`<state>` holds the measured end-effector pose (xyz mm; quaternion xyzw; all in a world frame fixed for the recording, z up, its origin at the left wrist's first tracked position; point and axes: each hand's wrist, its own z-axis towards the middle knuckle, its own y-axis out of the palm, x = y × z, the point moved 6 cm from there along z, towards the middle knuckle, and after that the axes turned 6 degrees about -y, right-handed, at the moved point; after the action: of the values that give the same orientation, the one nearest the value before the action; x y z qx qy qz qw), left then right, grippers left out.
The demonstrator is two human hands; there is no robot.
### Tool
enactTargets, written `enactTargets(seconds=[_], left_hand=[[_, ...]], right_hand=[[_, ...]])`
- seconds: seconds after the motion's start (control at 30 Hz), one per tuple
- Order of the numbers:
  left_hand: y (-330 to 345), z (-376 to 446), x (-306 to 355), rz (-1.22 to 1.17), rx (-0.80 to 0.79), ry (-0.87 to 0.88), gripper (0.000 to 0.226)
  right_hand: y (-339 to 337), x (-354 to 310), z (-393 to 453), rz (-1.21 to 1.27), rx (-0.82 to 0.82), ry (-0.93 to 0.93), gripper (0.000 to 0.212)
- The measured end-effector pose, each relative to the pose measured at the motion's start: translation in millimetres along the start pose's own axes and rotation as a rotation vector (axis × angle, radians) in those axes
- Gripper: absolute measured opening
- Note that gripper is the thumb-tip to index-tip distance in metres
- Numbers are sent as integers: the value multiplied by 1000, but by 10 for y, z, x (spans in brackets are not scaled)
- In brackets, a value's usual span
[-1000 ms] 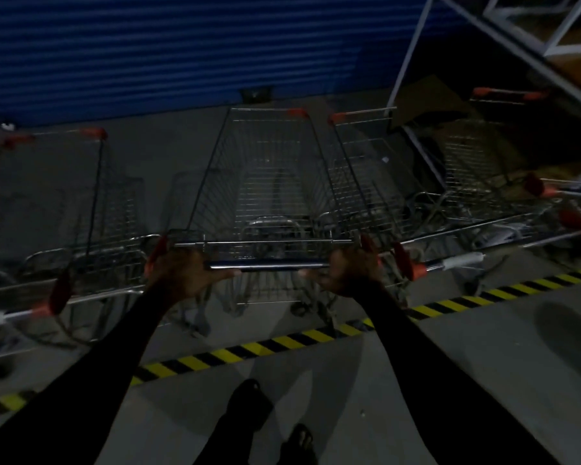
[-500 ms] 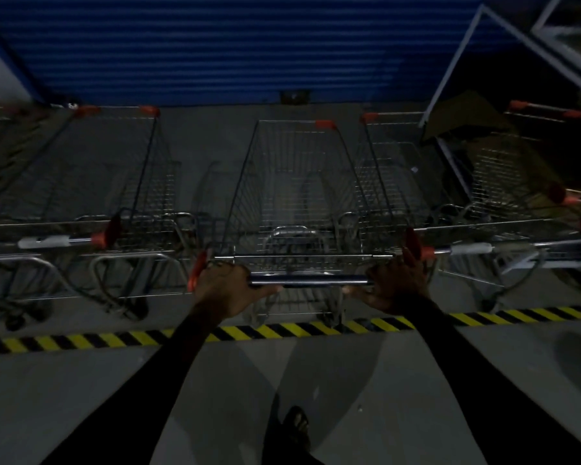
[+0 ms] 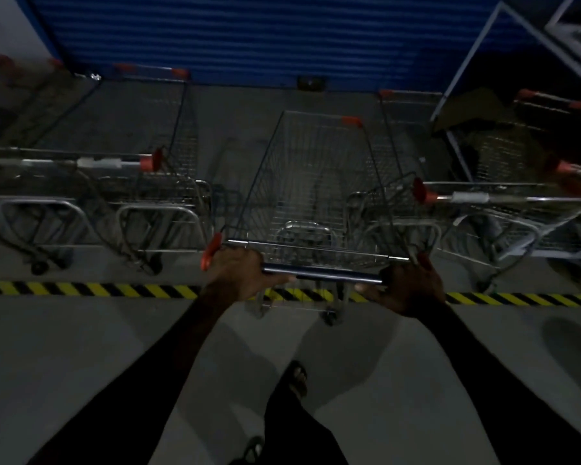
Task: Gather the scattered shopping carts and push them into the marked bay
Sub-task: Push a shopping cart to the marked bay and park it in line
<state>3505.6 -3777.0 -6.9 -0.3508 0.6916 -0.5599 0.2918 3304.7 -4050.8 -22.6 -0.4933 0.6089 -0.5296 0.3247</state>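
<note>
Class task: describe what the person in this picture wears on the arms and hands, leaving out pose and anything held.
Both arms are covered in long, close-fitting black sleeves that end at the wrists. The left hand and the right hand are bare: no gloves show. The picture is too dim to tell any ring, watch, or marking on the sleeves.

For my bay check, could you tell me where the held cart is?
Centre of the head view: the cart straddles the striped floor line, between parked carts.

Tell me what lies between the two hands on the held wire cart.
Head view: bare dark handle bar spans between left hand and right hand.
</note>
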Motion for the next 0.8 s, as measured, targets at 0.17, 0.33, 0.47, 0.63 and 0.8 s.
enactTargets(seconds=[0.17,0.33,0.47,0.63,0.8], left_hand=[[114,-517,-5,-4,8,1,114],[132,-826,-81,1,48,34,92],[132,-782,-165,56,41,9,93],[86,-493,-288,51,31,-23,93],[34,72,-376,12,-7,-33,108]], right_hand=[[97,-194,-446,-89,13,-25,100],[135,-343,-637,-60,-32,-28,103],[66,-424,-586,-58,-44,-33,98],[-118,-512,-266,-29,-55,-79,85],[-237,-416,347,-29,2,-119,85]])
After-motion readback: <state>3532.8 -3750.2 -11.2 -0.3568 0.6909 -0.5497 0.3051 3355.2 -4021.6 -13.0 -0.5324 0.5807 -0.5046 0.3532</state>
